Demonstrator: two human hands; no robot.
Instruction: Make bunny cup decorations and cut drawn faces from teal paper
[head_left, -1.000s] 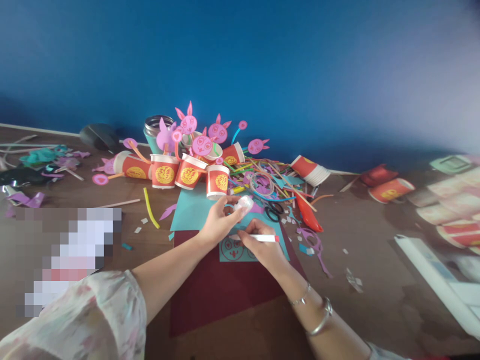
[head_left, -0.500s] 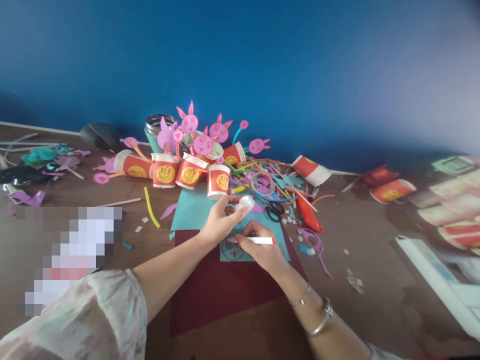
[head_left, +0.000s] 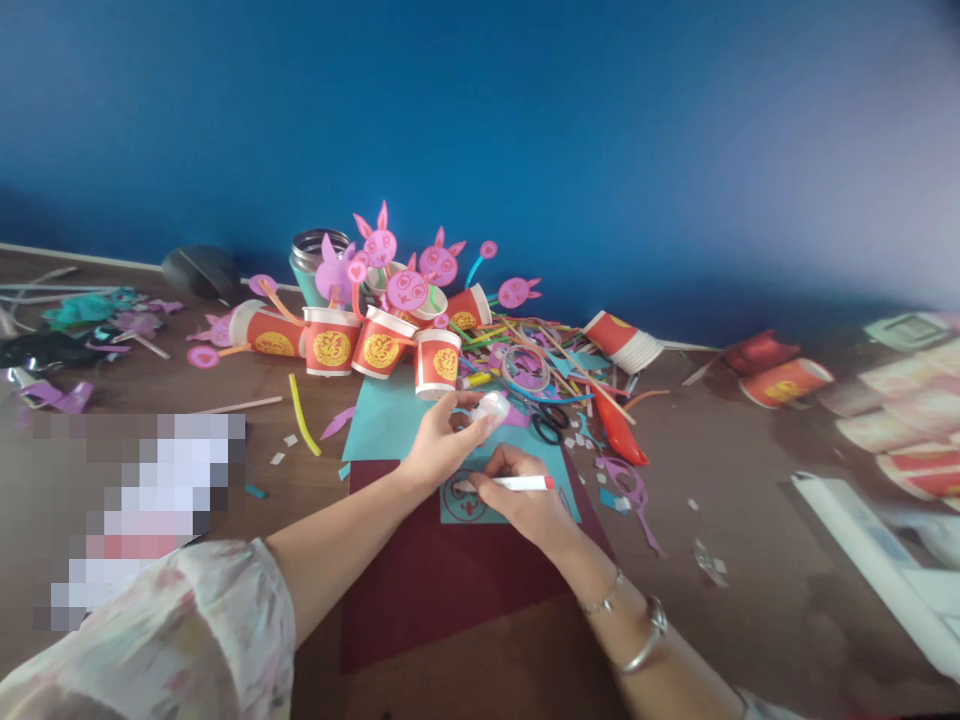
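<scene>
My right hand [head_left: 521, 495] pinches a white marker [head_left: 521, 483] with a red end. The marker's tip meets a small blue paper [head_left: 491, 515], on which a round face with eyes and a mouth is drawn in dark red line. Just above it, my left hand [head_left: 442, 435] is closed on a small whitish, translucent thing [head_left: 491, 407] whose kind I cannot make out. Under the drawing lie a larger blue sheet [head_left: 382, 425] and a dark red sheet [head_left: 420, 580]. My right hand covers part of the drawing.
Red paper cups [head_left: 437, 362] with pink rabbit faces [head_left: 409, 288] on straws stand behind my hands. To their right are a pile of straws [head_left: 517, 335], black-handled scissors [head_left: 550, 422], a red balloon [head_left: 621, 430] and stacked cups [head_left: 622, 342]. A yellow straw [head_left: 303, 415] lies left.
The marker's tip has shifted very slightly over the drawn face, with my right fingers. My left hand and the things on the table look the same.
</scene>
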